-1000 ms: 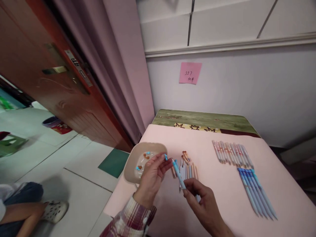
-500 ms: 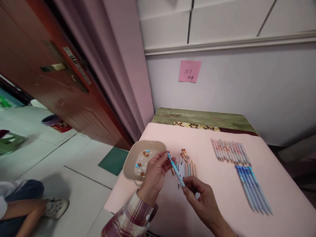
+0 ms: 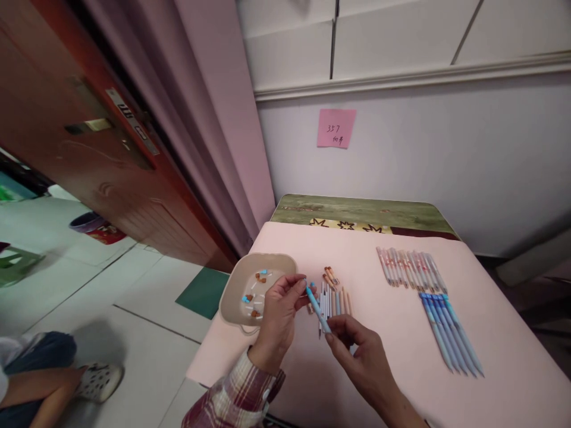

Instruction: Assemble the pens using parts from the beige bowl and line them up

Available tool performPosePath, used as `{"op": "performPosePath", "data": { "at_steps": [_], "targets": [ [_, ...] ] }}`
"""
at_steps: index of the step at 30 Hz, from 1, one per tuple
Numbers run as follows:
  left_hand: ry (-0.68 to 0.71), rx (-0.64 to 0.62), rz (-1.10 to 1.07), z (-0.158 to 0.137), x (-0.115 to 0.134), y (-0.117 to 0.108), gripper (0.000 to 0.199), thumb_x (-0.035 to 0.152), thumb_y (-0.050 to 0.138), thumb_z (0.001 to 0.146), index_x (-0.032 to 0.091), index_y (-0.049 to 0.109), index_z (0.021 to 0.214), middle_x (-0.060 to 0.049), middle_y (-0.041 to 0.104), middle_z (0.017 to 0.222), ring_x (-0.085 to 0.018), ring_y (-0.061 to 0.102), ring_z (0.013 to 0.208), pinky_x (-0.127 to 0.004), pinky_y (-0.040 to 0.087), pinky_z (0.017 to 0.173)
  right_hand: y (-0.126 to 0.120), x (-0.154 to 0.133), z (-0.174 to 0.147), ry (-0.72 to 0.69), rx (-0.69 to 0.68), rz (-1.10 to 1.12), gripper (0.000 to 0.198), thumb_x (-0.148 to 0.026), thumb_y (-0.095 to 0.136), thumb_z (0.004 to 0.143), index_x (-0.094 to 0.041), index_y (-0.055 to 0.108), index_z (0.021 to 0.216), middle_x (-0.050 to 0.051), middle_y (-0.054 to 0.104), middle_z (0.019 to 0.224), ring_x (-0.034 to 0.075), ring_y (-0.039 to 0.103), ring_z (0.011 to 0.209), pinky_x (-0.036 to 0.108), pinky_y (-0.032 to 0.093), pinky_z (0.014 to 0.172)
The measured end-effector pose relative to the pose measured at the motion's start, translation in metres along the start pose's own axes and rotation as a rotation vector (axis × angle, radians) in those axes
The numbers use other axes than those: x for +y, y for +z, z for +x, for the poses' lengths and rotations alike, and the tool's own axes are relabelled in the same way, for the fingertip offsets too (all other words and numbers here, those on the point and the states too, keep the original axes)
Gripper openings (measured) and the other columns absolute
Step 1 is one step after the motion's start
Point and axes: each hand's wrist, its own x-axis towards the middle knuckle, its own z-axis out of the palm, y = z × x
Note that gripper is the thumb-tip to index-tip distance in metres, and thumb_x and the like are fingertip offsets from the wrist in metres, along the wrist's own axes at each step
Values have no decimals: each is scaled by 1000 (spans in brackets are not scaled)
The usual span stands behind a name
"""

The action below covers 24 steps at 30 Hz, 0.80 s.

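Observation:
Between my two hands is a light blue pen point(image 3: 317, 306), tilted, its bright blue end uppermost. My left hand point(image 3: 285, 303) pinches that upper end; fingertips partly hide what sits there. Lower down the barrel, my right hand point(image 3: 361, 351) grips the pen between thumb and fingers. Beyond the hands lie several slim pale refills point(image 3: 327, 300) and orange-brown pen parts point(image 3: 331, 277) on the pink-covered table. Just left of my left hand stands a beige basin point(image 3: 232, 284) holding small blue and brown pieces and thin white bits.
Rows of pinkish clear pens point(image 3: 413, 267) and blue pens point(image 3: 450, 333) lie on the right of the pink cover point(image 3: 392, 392). A pink note point(image 3: 336, 128) is on the wall behind. On the left are a door point(image 3: 134, 196) and a seated person's leg point(image 3: 40, 380).
The small blue piece seen at the pen's upper end is now mostly hidden by my left fingertips. Both hands stay on the pen. My view has shifted slightly right.

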Motion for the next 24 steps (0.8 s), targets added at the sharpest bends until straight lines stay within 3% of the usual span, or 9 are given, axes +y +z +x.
{"op": "performPosePath", "data": {
  "at_steps": [8,12,15,19,22,24],
  "targets": [
    [44,-6,166,-2,-20,3,29,32,76,69,15,64,89,-2,67,78,-17,68,71,-29,55,68,3,8,-6,-24,115,-246,7,-27,60,81,-21,60,84,-3,61,60,11,54,50,20,41,51],
    [22,-41,235,1,-36,13,29,34,76,67,16,64,86,-1,67,78,-16,67,70,-30,56,68,-8,14,-9,-38,189,-370,9,-29,60,81,-21,61,77,-2,63,63,11,56,53,20,40,54],
    [21,-107,286,-2,-46,29,30,35,77,66,16,63,86,0,66,76,-15,65,67,-29,56,65,-22,20,-18,-63,253,-440,10,-28,58,83,-21,62,78,-1,64,67,11,56,55,21,39,55],
    [-1,-210,304,-8,-56,50,43,34,79,64,18,61,99,-2,65,85,-16,67,72,-30,56,67,-48,33,-35,-59,334,-502,10,-26,56,85,-20,63,87,-1,64,69,11,56,54,21,39,54],
    [-18,-258,368,-11,-57,55,46,32,81,62,18,62,101,-6,66,98,-17,67,77,-31,55,71,-79,49,-44,24,448,-581,17,-32,55,87,-20,64,92,-1,63,67,12,58,55,22,41,56],
    [-61,-287,443,-13,-55,51,39,33,81,61,16,65,92,-7,67,94,-17,66,76,-30,55,71,-109,60,-46,100,561,-628,24,-39,54,87,-20,66,91,0,66,69,14,60,57,23,42,57]
  ]
}}
